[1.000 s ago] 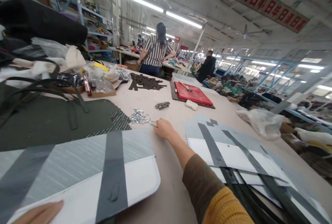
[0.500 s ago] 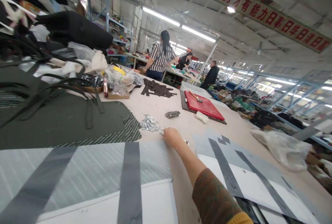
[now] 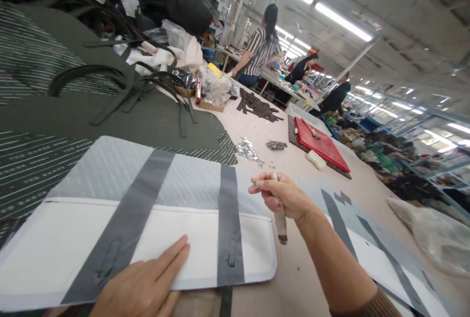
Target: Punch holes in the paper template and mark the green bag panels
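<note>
A bag panel [image 3: 198, 238], white below and pale grey above with two dark grey straps, lies before me. My left hand [image 3: 143, 282] grips its near edge, two fingers straight along the top and another finger below the edge. Dark wire-like loops show on both straps. My right hand [image 3: 281, 194] is raised near the panel's right end. It pinches a tiny metal piece [image 3: 256, 185] between thumb and fingertip. A slim greyish tool [image 3: 281, 226] with a dark end runs through the same hand; its kind is unclear. Beyond lies a pile of small silvery metal pieces [image 3: 246, 150].
Dark strips [image 3: 257, 106], a metal-coloured roll [image 3: 276, 145] and a red board [image 3: 319, 143] with a hammer [image 3: 311, 129] lie farther back. Dark green sheet material [image 3: 157, 121] covers the left. More strapped panels [image 3: 382, 253] lie right. Several people stand beyond.
My right hand has come back from the metal pile with a small piece and the tool showing. My left hand has come into view on the panel. The view has shifted.
</note>
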`<state>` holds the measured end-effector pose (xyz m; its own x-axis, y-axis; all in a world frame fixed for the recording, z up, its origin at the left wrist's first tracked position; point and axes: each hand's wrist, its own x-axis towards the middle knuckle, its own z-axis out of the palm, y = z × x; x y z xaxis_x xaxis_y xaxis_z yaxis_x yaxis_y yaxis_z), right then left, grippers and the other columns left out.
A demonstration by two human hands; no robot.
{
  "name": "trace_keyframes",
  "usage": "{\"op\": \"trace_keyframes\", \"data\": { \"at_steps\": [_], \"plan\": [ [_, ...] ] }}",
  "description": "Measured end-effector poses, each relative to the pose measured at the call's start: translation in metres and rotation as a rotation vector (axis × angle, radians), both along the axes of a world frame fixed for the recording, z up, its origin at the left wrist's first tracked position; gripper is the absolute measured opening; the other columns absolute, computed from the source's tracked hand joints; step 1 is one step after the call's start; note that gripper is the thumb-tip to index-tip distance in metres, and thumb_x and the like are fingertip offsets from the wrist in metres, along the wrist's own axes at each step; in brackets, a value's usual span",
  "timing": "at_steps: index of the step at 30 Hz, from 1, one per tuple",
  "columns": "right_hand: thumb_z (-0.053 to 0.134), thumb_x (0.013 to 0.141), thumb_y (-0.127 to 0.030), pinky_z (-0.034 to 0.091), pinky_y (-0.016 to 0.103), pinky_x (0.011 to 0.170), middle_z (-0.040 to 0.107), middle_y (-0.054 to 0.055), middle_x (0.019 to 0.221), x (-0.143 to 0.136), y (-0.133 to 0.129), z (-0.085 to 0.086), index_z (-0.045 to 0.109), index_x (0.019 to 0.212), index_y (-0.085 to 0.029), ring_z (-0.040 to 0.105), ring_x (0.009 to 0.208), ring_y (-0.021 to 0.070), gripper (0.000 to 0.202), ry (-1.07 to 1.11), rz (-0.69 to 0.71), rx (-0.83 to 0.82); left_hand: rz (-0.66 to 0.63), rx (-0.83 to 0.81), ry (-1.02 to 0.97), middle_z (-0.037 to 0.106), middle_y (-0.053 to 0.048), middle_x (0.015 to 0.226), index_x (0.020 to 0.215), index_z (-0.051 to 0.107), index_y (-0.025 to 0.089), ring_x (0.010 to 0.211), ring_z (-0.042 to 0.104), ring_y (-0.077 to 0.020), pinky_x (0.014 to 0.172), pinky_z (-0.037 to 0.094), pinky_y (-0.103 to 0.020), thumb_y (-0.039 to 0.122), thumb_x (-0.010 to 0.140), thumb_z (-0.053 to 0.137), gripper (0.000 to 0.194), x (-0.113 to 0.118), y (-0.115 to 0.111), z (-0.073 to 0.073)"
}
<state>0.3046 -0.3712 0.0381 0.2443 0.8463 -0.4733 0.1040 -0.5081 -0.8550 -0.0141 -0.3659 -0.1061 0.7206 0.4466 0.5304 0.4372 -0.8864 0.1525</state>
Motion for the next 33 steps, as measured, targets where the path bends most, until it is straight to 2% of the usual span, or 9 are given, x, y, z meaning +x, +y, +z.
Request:
{"op": "trace_keyframes", "data": {
  "at_steps": [3, 7, 10, 13, 15, 16, 19, 23, 33],
  "plan": [
    [0.073, 0.068, -0.031, 0.017, 0.016, 0.033, 0.069, 0.004, 0.076, -0.039, -0.003, -0.004, 0.066, 0.091, -0.014, 0.029, 0.036, -0.0002, 0.03, 0.231, -0.032, -0.041, 0.041, -0.046, 0.016, 0.062, -0.002, 0.13, 0.122, 0.059, 0.017, 0.079, 0.066, -0.0144, 0.07, 0.048, -0.033, 0.01, 0.086, 0.038, 0.042, 0.004, -0.006, 0.017],
    [0.07, 0.07, -0.031, 0.021, 0.017, 0.032, 0.063, -0.001, 0.068, -0.082, 0.003, -0.021, 0.066, 0.082, -0.013, 0.03, 0.035, 0.0005, 0.022, 0.161, 0.034, -0.105, 0.018, -0.107, 0.038, 0.062, -0.005, 0.128, 0.12, 0.06, 0.014, 0.074, 0.064, -0.0152, 0.065, 0.047, -0.035, 0.011, 0.081, 0.044, 0.042, 0.006, -0.007, 0.027],
    [0.06, 0.077, -0.028, 0.029, 0.02, 0.035, 0.061, -0.003, 0.063, -0.107, 0.009, -0.036, 0.065, 0.082, -0.015, 0.036, 0.036, 0.0041, 0.015, -0.135, 0.158, -0.074, 0.007, -0.129, 0.044, 0.062, -0.006, 0.128, 0.119, 0.061, 0.013, 0.075, 0.063, -0.0161, 0.064, 0.046, -0.036, 0.013, 0.081, 0.046, 0.041, 0.005, -0.007, 0.027],
    [0.053, 0.084, -0.022, 0.046, 0.024, 0.059, 0.068, 0.001, 0.071, -0.125, 0.011, -0.047, 0.068, 0.087, -0.018, 0.057, 0.057, 0.0114, 0.016, -0.616, 0.35, 0.076, 0.017, -0.151, 0.037, 0.063, -0.005, 0.127, 0.12, 0.061, 0.013, 0.072, 0.062, -0.0164, 0.063, 0.046, -0.036, 0.016, 0.083, 0.046, 0.04, 0.004, -0.008, 0.028],
    [0.05, 0.087, -0.02, 0.047, 0.028, 0.077, 0.071, 0.005, 0.088, -0.133, 0.01, -0.053, 0.068, 0.096, -0.018, 0.064, 0.08, 0.0168, 0.021, -0.882, 0.474, 0.183, 0.018, -0.166, 0.037, 0.064, -0.005, 0.126, 0.12, 0.061, 0.013, 0.071, 0.061, -0.0165, 0.063, 0.045, -0.036, 0.016, 0.084, 0.045, 0.039, 0.005, -0.008, 0.028],
    [0.048, 0.088, -0.019, 0.046, 0.03, 0.081, 0.07, 0.006, 0.094, -0.136, 0.01, -0.055, 0.067, 0.101, -0.018, 0.064, 0.087, 0.0186, 0.023, -0.977, 0.525, 0.204, 0.014, -0.172, 0.036, 0.064, -0.005, 0.126, 0.119, 0.061, 0.013, 0.07, 0.061, -0.0166, 0.062, 0.045, -0.037, 0.017, 0.085, 0.045, 0.038, 0.005, -0.008, 0.029],
    [0.046, 0.089, -0.018, 0.046, 0.029, 0.078, 0.066, 0.007, 0.1, -0.143, 0.009, -0.059, 0.063, 0.108, -0.018, 0.064, 0.087, 0.0194, 0.026, -1.149, 0.608, 0.179, 0.005, -0.188, 0.037, 0.065, -0.006, 0.124, 0.12, 0.061, 0.012, 0.073, 0.062, -0.0171, 0.062, 0.046, -0.036, 0.016, 0.086, 0.043, 0.039, 0.005, -0.009, 0.029],
    [0.047, 0.088, -0.019, 0.046, 0.027, 0.069, 0.063, 0.005, 0.098, -0.147, 0.011, -0.064, 0.062, 0.108, -0.021, 0.063, 0.08, 0.0181, 0.025, -1.226, 0.615, 0.14, 0.002, -0.196, 0.021, 0.064, -0.008, 0.125, 0.123, 0.059, 0.011, 0.077, 0.064, -0.0183, 0.062, 0.046, -0.037, 0.015, 0.088, 0.04, 0.039, 0.006, -0.008, 0.027],
    [0.049, 0.087, -0.019, 0.047, 0.027, 0.061, 0.062, 0.006, 0.096, -0.155, 0.016, -0.065, 0.063, 0.105, -0.02, 0.062, 0.074, 0.0182, 0.023, -1.328, 0.673, 0.086, -0.002, -0.224, 0.003, 0.068, -0.007, 0.115, 0.116, 0.061, 0.011, 0.073, 0.062, -0.0185, 0.058, 0.044, -0.038, 0.017, 0.089, 0.043, 0.033, 0.006, -0.008, 0.029]
  ]
}}
